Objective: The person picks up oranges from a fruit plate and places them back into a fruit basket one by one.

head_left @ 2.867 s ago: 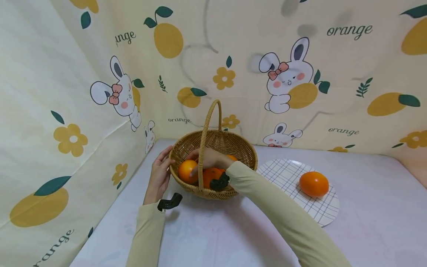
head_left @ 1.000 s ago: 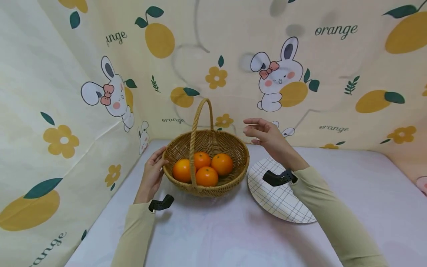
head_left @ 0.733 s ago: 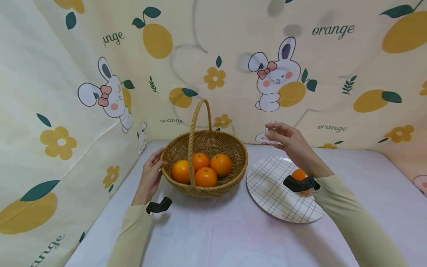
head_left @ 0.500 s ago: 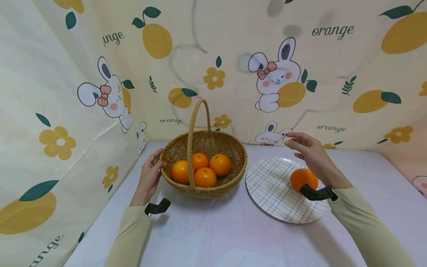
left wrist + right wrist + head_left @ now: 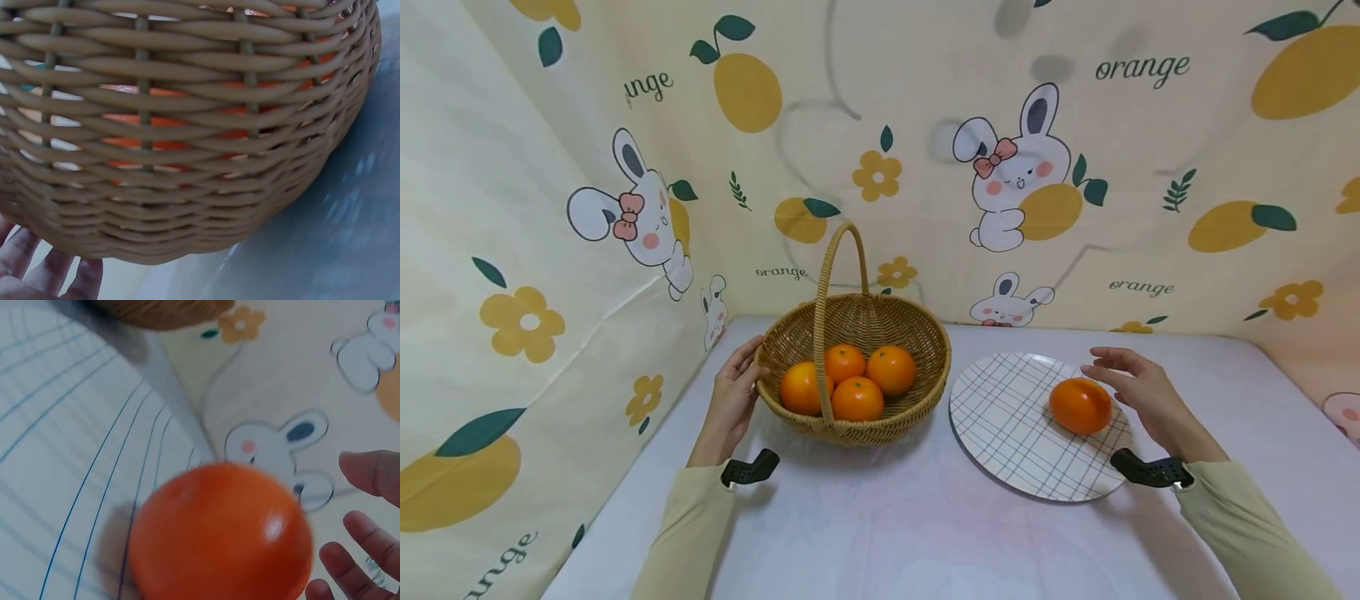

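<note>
A brown wicker basket (image 5: pixel 936 379) with a tall arched handle holds several oranges (image 5: pixel 891 371). My left hand (image 5: pixel 733 400) holds the basket's left rim; in the left wrist view its fingers (image 5: pixel 47 275) show against the outside of the weave. A single orange (image 5: pixel 1080 406) lies toward the right side of a round white plate (image 5: pixel 1000 417) with a thin grid pattern. Just right of that orange is my right hand (image 5: pixel 1150 404), fingers spread and relaxed with nothing in them. The right wrist view shows its fingertips (image 5: pixel 359 528) beside the orange (image 5: pixel 219 537).
Plate and basket stand side by side on a white-covered table (image 5: pixel 880 533). A cream cloth backdrop (image 5: pixel 917 83) printed with rabbits and oranges rises behind and along the left. A black wrist-camera mount (image 5: pixel 1150 469) sticks out from each sleeve.
My right hand has come out of the basket, where it was among the oranges, and moved right and down to the orange on the plate. The left hand stays at the basket rim.
</note>
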`<action>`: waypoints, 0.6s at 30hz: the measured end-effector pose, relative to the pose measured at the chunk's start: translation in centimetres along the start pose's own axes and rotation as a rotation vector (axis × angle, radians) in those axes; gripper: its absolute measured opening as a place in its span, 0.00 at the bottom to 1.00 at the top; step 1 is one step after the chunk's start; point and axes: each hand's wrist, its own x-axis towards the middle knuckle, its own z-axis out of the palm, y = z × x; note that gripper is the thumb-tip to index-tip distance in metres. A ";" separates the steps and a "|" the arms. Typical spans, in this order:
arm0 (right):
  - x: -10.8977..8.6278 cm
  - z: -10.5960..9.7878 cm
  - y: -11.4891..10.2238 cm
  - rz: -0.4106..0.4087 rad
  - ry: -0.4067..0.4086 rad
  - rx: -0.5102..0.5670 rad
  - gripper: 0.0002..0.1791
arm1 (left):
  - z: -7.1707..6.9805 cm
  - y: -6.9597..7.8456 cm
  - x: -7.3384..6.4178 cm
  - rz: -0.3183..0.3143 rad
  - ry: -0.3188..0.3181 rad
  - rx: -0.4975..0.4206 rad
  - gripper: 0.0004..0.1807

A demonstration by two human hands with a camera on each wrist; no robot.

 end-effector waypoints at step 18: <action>0.0 0.1 3.4 0.074 -0.171 -0.029 0.50 | -0.2 -0.3 0.1 0.001 0.011 -0.018 0.32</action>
